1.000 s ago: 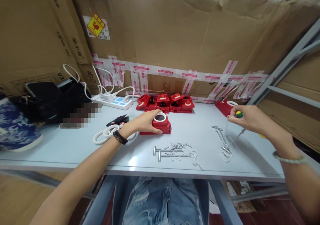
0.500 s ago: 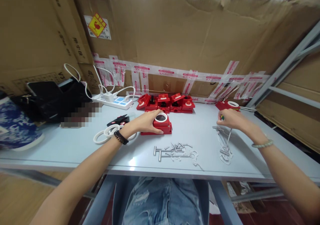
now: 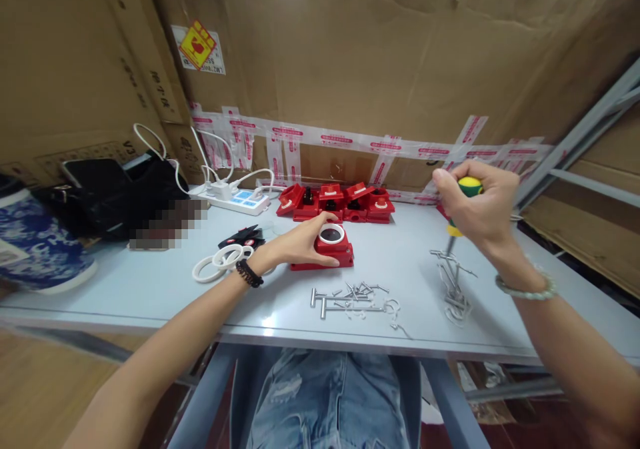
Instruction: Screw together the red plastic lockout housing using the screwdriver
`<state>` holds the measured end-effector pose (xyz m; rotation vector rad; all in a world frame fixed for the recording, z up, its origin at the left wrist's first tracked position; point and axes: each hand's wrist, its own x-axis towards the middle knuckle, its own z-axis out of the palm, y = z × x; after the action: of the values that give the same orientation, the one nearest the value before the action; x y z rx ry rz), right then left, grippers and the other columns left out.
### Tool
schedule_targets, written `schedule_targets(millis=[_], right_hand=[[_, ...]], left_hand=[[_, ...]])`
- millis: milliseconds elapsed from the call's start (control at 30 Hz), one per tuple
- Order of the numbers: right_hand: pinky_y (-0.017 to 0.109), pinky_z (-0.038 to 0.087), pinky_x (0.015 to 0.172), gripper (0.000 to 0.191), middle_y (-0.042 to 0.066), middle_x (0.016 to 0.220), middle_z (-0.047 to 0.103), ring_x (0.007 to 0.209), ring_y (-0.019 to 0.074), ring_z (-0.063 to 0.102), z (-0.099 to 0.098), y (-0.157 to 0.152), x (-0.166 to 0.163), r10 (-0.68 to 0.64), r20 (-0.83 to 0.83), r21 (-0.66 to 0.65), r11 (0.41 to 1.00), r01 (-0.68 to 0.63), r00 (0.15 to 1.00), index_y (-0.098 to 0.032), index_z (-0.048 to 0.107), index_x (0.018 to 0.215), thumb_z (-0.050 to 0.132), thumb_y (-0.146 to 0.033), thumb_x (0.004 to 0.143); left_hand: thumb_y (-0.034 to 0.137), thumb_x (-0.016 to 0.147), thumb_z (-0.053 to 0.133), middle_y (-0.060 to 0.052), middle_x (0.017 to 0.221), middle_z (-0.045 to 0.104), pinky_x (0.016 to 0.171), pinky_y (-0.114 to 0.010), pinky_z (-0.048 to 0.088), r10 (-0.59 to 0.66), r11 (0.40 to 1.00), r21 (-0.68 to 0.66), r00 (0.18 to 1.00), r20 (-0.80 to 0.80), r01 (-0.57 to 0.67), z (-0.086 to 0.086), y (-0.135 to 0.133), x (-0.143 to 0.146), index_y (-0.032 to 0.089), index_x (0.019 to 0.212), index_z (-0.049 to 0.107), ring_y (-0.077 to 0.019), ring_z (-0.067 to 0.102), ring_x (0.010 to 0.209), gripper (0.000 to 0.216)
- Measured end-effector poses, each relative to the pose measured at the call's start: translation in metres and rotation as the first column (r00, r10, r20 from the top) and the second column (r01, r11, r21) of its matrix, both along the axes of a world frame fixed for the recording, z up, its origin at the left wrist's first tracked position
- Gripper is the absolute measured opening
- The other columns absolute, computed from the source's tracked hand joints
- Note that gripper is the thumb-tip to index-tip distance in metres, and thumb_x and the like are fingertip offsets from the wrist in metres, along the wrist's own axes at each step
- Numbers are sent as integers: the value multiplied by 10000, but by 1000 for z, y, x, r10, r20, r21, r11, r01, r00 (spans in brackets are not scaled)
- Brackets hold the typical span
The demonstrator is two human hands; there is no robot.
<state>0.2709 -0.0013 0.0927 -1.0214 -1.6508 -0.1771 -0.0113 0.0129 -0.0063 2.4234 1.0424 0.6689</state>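
Observation:
My left hand [image 3: 306, 241] is wrapped around a small red box [image 3: 344, 257] with a white ring [image 3: 332, 234] set around a dark round opening on top. The box rests on the table, its left part covered by my fingers. Raised over the right side, my right hand [image 3: 483, 202] is closed on a screwdriver [image 3: 470, 186] with a yellow and green handle. Its shaft points down, above a cluster of T-shaped metal rods [image 3: 453, 289]. In front of the red box lie loose screws [image 3: 363, 292] and more T-shaped rods [image 3: 350, 310].
Several opened red boxes [image 3: 333, 202] stand in a row at the back, by a cardboard wall [image 3: 340, 56]. Loose white rings [image 3: 206, 270] and black pieces [image 3: 243, 237] lie left. A white power strip [image 3: 243, 201] with cables sits behind them. A metal shelf frame [image 3: 580, 129] borders the right.
My right hand has lifted up from near the table, bringing the screwdriver with it, shaft downward. My left hand still holds the red box; the whole view has shifted slightly.

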Motion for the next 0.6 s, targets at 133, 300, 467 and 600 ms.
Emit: schedule_targets(millis=[133,300,467,600], right_hand=[[236,288,342,399,-65,470,412,345,63,365,3,-9,-59,388,-385,5,908,-418,838,-224,381,532,590,-408,818],[202,258,310,429,-81,483,380,323,33,353,-9,-2,-97,518,-556,45,800,-599,650,-214,341,533,565,-412,841],[196,261,318,427,-80,465,373,329,32,355,-29,4,-102,507,-580,9,787,-617,638,-207,350,524,574,-389,838],[199,265,328,427,-79,457,365,344,33,335,-32,6,-101,496,-560,6,803,-596,663,-207,342,520,583,-369,834]], left_hand=[[446,642,769,-128,1244,558,900,-405,449,-3,999,-42,998,58,5,0,-3,4,198,1232,394,-291,573,1081,742],[404,652,774,-93,1157,620,888,-394,464,5,999,-38,993,116,-1,-2,-7,14,196,1199,466,-269,603,1030,661],[451,686,752,-88,1148,623,878,-394,477,-22,1000,-8,992,128,23,-6,-7,18,199,1202,478,-267,611,1008,636],[476,698,739,-95,1154,618,873,-398,481,-32,999,-10,993,117,34,-8,-6,16,200,1218,468,-270,611,1007,648]])
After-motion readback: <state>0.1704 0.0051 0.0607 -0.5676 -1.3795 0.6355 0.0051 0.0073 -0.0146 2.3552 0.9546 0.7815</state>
